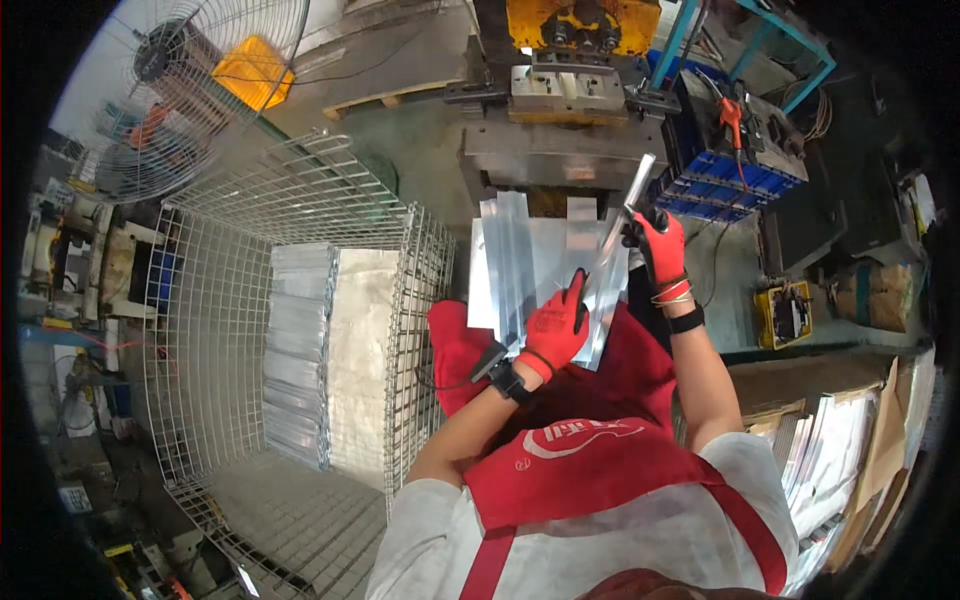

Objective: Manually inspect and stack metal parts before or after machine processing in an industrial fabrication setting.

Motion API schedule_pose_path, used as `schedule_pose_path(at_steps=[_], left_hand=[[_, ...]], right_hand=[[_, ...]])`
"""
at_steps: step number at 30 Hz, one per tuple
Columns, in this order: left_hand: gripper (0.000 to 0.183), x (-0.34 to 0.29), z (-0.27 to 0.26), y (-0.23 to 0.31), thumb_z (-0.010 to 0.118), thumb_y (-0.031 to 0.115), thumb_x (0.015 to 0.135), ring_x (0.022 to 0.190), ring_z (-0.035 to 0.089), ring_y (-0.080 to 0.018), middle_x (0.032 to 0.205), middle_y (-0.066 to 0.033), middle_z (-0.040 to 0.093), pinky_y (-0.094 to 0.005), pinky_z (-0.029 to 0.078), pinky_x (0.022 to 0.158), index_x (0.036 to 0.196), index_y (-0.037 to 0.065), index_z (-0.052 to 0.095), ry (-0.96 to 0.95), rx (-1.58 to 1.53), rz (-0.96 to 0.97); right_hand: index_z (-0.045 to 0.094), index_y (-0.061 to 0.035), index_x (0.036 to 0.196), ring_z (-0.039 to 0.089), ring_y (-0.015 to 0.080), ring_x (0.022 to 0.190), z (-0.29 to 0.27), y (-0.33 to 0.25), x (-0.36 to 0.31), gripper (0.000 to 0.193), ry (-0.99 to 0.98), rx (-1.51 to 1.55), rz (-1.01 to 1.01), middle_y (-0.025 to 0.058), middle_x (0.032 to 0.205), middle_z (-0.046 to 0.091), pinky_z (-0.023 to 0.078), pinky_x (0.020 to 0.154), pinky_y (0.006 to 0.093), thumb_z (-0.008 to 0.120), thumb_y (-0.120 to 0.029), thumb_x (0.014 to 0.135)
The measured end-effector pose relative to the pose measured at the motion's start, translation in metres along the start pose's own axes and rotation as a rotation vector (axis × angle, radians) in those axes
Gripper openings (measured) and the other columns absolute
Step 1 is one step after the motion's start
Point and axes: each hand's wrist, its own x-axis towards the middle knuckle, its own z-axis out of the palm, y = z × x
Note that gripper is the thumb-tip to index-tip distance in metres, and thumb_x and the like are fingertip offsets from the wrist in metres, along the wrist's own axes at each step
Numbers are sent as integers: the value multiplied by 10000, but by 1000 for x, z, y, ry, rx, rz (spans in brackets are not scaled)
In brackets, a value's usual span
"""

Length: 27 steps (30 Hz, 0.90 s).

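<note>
My right hand (659, 245), in a red glove with dark fingertips, is closed round a long, narrow, shiny metal strip (640, 182). The strip slants, its upper end pointing up and to the right. My left hand (556, 325), gloved alike, rests over several flat metal strips (514, 250) in front of my lap, its fingers stretched out near the held strip's lower part. These strips lie lengthwise over a pale sheet (480, 285). Whether the left fingertips touch the held strip, I cannot tell.
A press (570, 90) with a yellow upper part stands ahead. On my left, a wire cage (410, 290) holds stacked metal strips (297, 350). Blue crates (715, 180) stand at the right, with a small yellow bin (785, 312) nearer. A fan (150, 150) is far left.
</note>
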Motion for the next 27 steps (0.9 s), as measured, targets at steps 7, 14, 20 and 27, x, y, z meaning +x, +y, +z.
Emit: schedule_pose_path(at_steps=[7,14,20,27], left_hand=[[337,19,-35,-2,472,114,812,603,458,-63,705,-18,496,-204,379,508,1139,36,447,2,-1260,-353],[299,63,-49,-9,493,44,759,918,518,-265,1046,-159,512,-306,418,775,1046,-41,494,-23,-1103,-120],[567,65,-28,-45,584,90,649,1007,469,-299,1094,-166,498,-345,404,810,1174,-15,399,80,-536,369],[627,72,-48,-19,722,180,593,872,546,-252,1024,-150,535,-315,442,751,1113,-20,435,97,-423,383]], right_hand=[[402,-17,1169,490,196,1007,12,11,24,444,-219,120,-97,97,1144,483,380,844,283,568,-111,768],[537,-2,975,517,101,847,51,-6,29,288,-380,136,-258,37,935,566,411,716,243,551,-230,800],[499,-96,646,331,16,499,68,12,70,237,-172,45,-61,-93,574,388,275,425,185,585,-280,768],[454,-132,606,298,23,473,73,16,82,261,-143,63,-58,-93,550,348,250,413,193,598,-299,746]])
